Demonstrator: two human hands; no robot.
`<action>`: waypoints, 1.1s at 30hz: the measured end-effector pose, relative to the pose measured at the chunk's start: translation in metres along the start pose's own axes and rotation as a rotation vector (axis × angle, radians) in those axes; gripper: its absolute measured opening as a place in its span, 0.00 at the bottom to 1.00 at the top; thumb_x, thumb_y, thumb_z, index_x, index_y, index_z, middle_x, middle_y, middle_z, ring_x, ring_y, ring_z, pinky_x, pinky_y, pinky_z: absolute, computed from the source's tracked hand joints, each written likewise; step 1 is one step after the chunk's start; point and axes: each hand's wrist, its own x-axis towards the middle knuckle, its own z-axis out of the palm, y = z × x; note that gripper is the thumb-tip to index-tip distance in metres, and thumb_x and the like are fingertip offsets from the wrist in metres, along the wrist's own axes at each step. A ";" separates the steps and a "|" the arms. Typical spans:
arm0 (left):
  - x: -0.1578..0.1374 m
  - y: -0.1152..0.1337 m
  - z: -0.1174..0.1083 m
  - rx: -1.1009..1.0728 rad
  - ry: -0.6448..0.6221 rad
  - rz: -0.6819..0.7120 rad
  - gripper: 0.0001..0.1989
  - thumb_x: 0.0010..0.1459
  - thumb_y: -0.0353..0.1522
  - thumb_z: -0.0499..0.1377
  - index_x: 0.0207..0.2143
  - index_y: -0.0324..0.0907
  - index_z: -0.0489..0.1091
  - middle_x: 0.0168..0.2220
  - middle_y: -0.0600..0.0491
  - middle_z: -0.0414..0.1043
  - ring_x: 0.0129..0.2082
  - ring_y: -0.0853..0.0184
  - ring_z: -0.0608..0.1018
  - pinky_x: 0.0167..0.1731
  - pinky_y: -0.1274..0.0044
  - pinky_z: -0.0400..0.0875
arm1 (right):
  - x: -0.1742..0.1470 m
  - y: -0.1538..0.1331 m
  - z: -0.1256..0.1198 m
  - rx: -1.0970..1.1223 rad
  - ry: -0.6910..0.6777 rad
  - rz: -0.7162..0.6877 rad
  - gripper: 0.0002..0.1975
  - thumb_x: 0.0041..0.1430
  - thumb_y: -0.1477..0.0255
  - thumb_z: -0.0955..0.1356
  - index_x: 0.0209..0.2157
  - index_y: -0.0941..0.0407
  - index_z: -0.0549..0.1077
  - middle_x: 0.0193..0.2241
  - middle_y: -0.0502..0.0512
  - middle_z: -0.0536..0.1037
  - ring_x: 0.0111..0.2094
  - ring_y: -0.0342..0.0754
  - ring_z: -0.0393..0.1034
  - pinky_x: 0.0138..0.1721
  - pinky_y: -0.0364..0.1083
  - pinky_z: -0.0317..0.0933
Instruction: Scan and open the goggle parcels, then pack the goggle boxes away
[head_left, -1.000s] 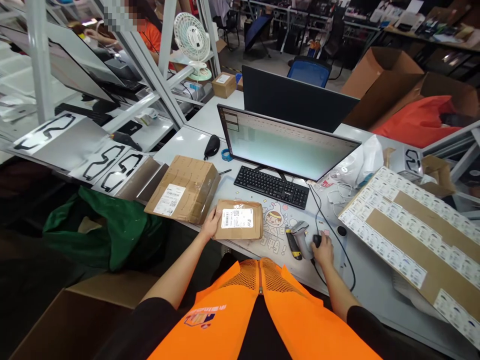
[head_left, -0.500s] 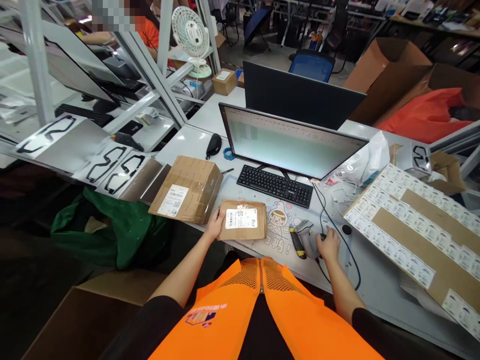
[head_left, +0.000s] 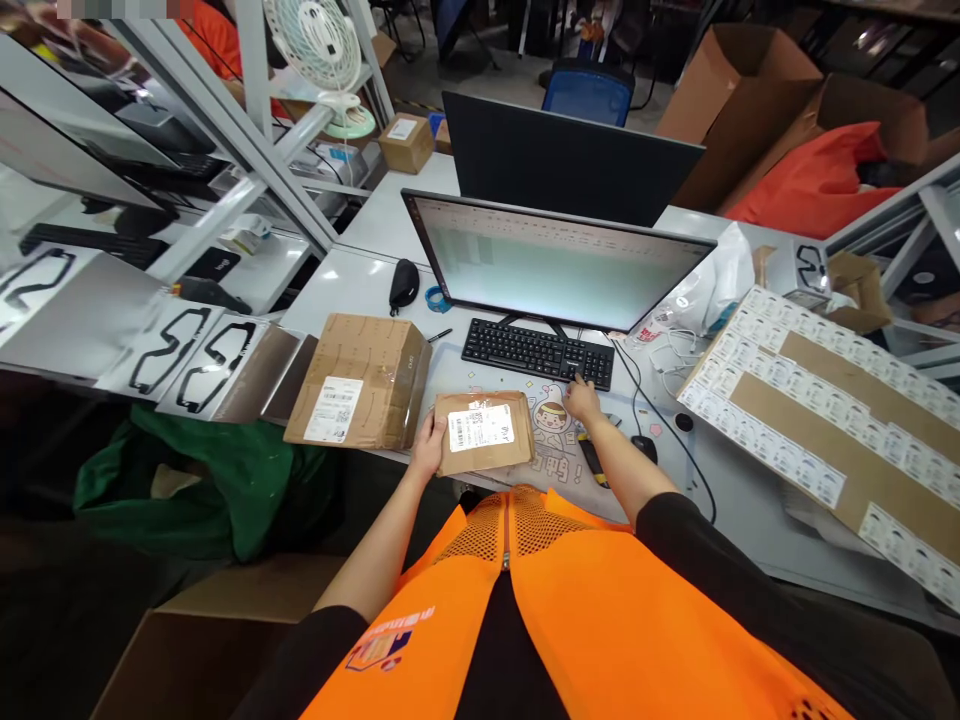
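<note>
My left hand (head_left: 429, 446) grips the left edge of a small flat cardboard box (head_left: 525, 445), thumb on top. The box has a white label and lies at the desk's front edge. My right hand (head_left: 583, 398) is at the front edge of the black keyboard (head_left: 510, 345), fingertips on the keys toward its right end, holding nothing. Under my right forearm is a yellow-and-black handled tool (head_left: 592, 460); the grey barcode scanner is mostly hidden there. The black mouse (head_left: 644, 448) lies to the right of that forearm, untouched.
A bigger taped carton (head_left: 367, 350) stands left of the small box. Behind the keyboard is a lit monitor (head_left: 555, 260). Label-covered cardboard (head_left: 795, 370) lies at the right. White printed boxes (head_left: 217, 365) line the left, above a green bag (head_left: 217, 490). A cable crosses the desk.
My right hand has left the mouse and moved left and forward to the keyboard. My left hand keeps its hold on the small box. The view has shifted slightly.
</note>
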 end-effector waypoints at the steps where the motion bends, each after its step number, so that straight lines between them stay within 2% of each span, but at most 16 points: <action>1: -0.001 0.001 0.000 0.002 0.002 -0.010 0.32 0.73 0.49 0.53 0.69 0.39 0.69 0.66 0.40 0.75 0.66 0.49 0.76 0.70 0.58 0.66 | 0.003 -0.003 -0.002 -0.009 -0.007 -0.002 0.21 0.69 0.75 0.63 0.57 0.66 0.79 0.73 0.69 0.64 0.67 0.66 0.59 0.65 0.56 0.61; 4: -0.002 0.004 -0.002 -0.002 0.005 -0.019 0.34 0.73 0.53 0.53 0.69 0.41 0.70 0.66 0.41 0.75 0.67 0.50 0.76 0.70 0.60 0.66 | 0.012 -0.013 -0.013 -0.035 -0.016 -0.020 0.22 0.71 0.73 0.63 0.60 0.65 0.77 0.72 0.70 0.65 0.68 0.66 0.58 0.66 0.58 0.60; 6: -0.003 0.006 -0.003 -0.001 0.002 -0.029 0.35 0.72 0.54 0.54 0.70 0.41 0.69 0.67 0.41 0.75 0.68 0.50 0.75 0.71 0.61 0.66 | 0.019 -0.020 -0.022 -0.052 -0.058 -0.027 0.21 0.70 0.71 0.66 0.59 0.63 0.78 0.73 0.69 0.65 0.69 0.67 0.58 0.66 0.58 0.62; 8: -0.004 0.008 -0.003 -0.005 -0.007 -0.040 0.36 0.72 0.54 0.54 0.71 0.41 0.68 0.67 0.41 0.74 0.68 0.49 0.75 0.71 0.60 0.65 | 0.024 -0.026 -0.032 -0.062 -0.109 -0.024 0.19 0.68 0.69 0.68 0.56 0.62 0.80 0.68 0.70 0.71 0.68 0.66 0.62 0.63 0.55 0.64; 10: -0.005 0.009 -0.004 -0.010 -0.015 -0.042 0.36 0.73 0.53 0.54 0.72 0.41 0.67 0.68 0.41 0.73 0.68 0.49 0.74 0.72 0.60 0.64 | 0.021 -0.027 -0.039 -0.064 -0.127 -0.014 0.20 0.71 0.68 0.67 0.58 0.61 0.79 0.61 0.69 0.78 0.65 0.63 0.68 0.61 0.53 0.65; 13: -0.007 0.014 -0.007 -0.002 -0.026 -0.045 0.34 0.73 0.51 0.53 0.71 0.41 0.67 0.68 0.41 0.73 0.69 0.49 0.74 0.72 0.60 0.64 | -0.004 -0.021 -0.039 -0.069 -0.129 0.026 0.22 0.74 0.67 0.63 0.62 0.60 0.76 0.57 0.70 0.81 0.59 0.60 0.76 0.57 0.51 0.67; 17: -0.005 0.031 -0.011 0.074 -0.047 -0.102 0.29 0.73 0.44 0.54 0.71 0.43 0.68 0.67 0.41 0.75 0.67 0.48 0.76 0.69 0.59 0.68 | -0.068 0.001 -0.010 -0.088 -0.194 0.103 0.24 0.73 0.63 0.65 0.62 0.63 0.75 0.55 0.74 0.81 0.57 0.65 0.78 0.54 0.55 0.69; 19: -0.002 0.045 -0.009 0.138 -0.045 -0.141 0.29 0.73 0.42 0.53 0.71 0.42 0.67 0.65 0.40 0.76 0.65 0.47 0.78 0.67 0.58 0.70 | -0.099 0.011 0.011 -0.091 -0.197 0.098 0.26 0.73 0.65 0.64 0.66 0.64 0.71 0.59 0.75 0.78 0.59 0.66 0.76 0.57 0.57 0.69; 22: 0.005 0.066 -0.002 0.262 -0.016 -0.131 0.33 0.74 0.46 0.53 0.73 0.39 0.64 0.62 0.34 0.78 0.63 0.40 0.79 0.64 0.53 0.71 | -0.130 0.018 0.041 -0.084 -0.168 0.072 0.33 0.71 0.68 0.64 0.74 0.61 0.62 0.74 0.72 0.62 0.65 0.67 0.70 0.62 0.58 0.66; 24: 0.012 0.076 0.001 0.369 -0.008 -0.072 0.36 0.74 0.49 0.52 0.75 0.37 0.62 0.59 0.30 0.79 0.62 0.36 0.79 0.63 0.50 0.71 | -0.141 0.018 0.058 -0.088 -0.162 0.087 0.36 0.71 0.68 0.64 0.77 0.58 0.58 0.80 0.66 0.49 0.70 0.68 0.64 0.67 0.59 0.63; 26: 0.021 0.081 0.000 0.465 -0.023 0.002 0.37 0.74 0.50 0.51 0.75 0.35 0.62 0.59 0.29 0.79 0.63 0.35 0.78 0.63 0.50 0.70 | -0.148 0.019 0.071 -0.093 -0.161 0.094 0.37 0.71 0.69 0.63 0.79 0.56 0.56 0.81 0.61 0.46 0.74 0.68 0.56 0.70 0.60 0.58; 29: 0.037 0.080 -0.005 0.530 -0.077 0.067 0.38 0.74 0.50 0.52 0.75 0.35 0.62 0.60 0.28 0.77 0.65 0.35 0.77 0.64 0.51 0.69 | -0.153 0.025 0.086 -0.081 -0.134 0.065 0.37 0.70 0.72 0.63 0.79 0.54 0.57 0.81 0.57 0.46 0.77 0.67 0.49 0.72 0.59 0.55; 33: 0.046 0.074 -0.009 0.548 -0.123 0.088 0.38 0.73 0.51 0.52 0.76 0.38 0.61 0.61 0.28 0.77 0.65 0.34 0.76 0.64 0.51 0.70 | -0.152 0.035 0.100 -0.081 -0.025 0.067 0.35 0.69 0.75 0.63 0.76 0.59 0.62 0.78 0.62 0.54 0.73 0.64 0.55 0.70 0.55 0.55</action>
